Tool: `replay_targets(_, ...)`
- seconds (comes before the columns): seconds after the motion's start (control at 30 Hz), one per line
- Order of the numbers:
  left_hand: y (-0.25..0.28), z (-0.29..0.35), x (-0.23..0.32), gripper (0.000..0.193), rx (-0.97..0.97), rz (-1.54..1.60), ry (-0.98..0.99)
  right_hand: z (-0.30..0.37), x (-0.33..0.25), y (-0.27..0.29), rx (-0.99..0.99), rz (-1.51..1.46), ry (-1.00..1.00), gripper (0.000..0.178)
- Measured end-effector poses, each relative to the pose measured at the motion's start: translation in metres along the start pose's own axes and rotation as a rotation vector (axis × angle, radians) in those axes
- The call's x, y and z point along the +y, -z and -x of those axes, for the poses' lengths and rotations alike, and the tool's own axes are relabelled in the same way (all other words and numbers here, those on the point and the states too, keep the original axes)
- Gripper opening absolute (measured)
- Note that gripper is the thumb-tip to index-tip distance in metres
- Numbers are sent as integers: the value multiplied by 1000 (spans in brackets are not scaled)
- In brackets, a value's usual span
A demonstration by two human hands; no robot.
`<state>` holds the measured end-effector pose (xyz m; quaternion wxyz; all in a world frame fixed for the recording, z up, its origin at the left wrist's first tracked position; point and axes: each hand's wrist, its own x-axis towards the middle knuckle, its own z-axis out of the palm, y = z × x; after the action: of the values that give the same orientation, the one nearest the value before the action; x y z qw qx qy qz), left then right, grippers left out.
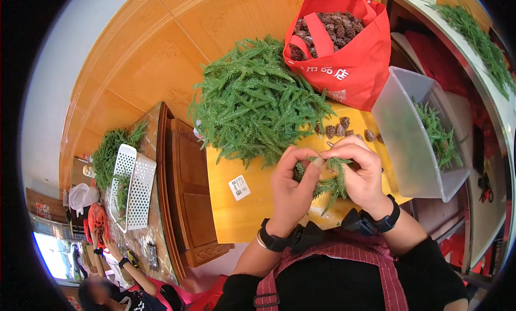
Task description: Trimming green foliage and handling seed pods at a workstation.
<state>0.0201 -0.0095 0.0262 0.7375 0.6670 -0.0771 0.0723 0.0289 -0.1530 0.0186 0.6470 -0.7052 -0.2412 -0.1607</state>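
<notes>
Both my hands come together over the yellow table (228,217), near its front right. A small green artificial pine sprig (334,183) is pinched between them. My left hand (294,184) has thumb and forefinger closed on the sprig's upper left part. On its right side, my right hand (361,171) grips it with bent fingers. Several brown pine cones (341,130) lie just beyond my fingers. A big heap of green pine sprigs (252,96) covers the table's far left. The sprig's stem is partly hidden by my fingers.
A red bag (355,69) full of pine cones stands at the back. To the right, a clear plastic bin (400,128) holds finished-looking green sprigs. A white label (239,188) lies at left. Another person (115,292) works at a side table with a white basket (142,190).
</notes>
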Motion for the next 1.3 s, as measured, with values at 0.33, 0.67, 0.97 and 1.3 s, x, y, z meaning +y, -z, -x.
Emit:
replay_targets(0.33, -1, -3, 4, 8, -10, -23, -43, -1, 0, -4, 66, 137, 26, 17)
replay_targets(0.67, 9, -6, 7, 10, -55, -224, -262, -9, -14, 9, -30, -859, -640, 18)
replay_targets(0.97, 9, -4, 8, 12, -90, -316, -374, -15, -12, 28, -386, -724, -662, 20)
replay_targets(1.3, 8, -3, 6, 8, -85, -232, -148, -12, -14, 14, -195, 275, 16, 20)
